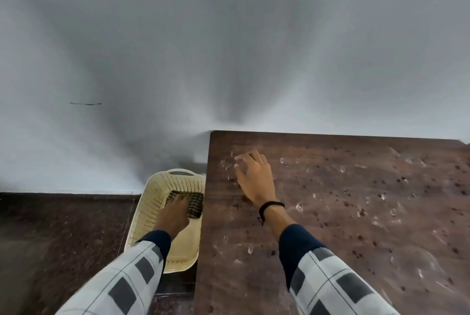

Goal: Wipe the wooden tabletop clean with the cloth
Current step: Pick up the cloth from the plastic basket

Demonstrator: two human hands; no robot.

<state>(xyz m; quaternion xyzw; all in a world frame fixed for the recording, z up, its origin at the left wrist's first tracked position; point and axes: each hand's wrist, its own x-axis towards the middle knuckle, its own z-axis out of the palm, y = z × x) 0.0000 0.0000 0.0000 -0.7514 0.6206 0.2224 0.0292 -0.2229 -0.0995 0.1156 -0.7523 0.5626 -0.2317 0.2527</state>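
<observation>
Reaching down into the basket (152,203), the left hand (175,213) lay on the cloth (194,204), a dark checked piece bunched against the basket's right wall at its far half. Fingers (178,199) pressed onto the cloth's near-left part; whether they had closed around it or only rested on top could not be told, since the hand's back hid the fingertips. Basket: cream, perforated plastic, 1 slot handle visible at the far rim, standing on the dark floor (50,238) just left of the table (330,213), its right rim hidden behind the table edge. Right hand (254,180) was over the table's far-left corner area, palm down, fingers spread and slightly curled, holding nothing; contact with the wood could not be confirmed. A black band (269,206) circled the right wrist. Both forearms wore dark blue cuffs under grey-and-white checked sleeves (330,281). Tabletop: dark brown wood, dirty across the whole visible surface, with many small dark spots (381,182) and pale whitish smears and flecks (299,208), densest toward the right and middle, some also near the right hand. Table's far edge met a plain pale wall (229,47), which carried 1 short dark mark (85,103) at left. Cloth and table were apart; cloth sat below table level inside the basket.
</observation>
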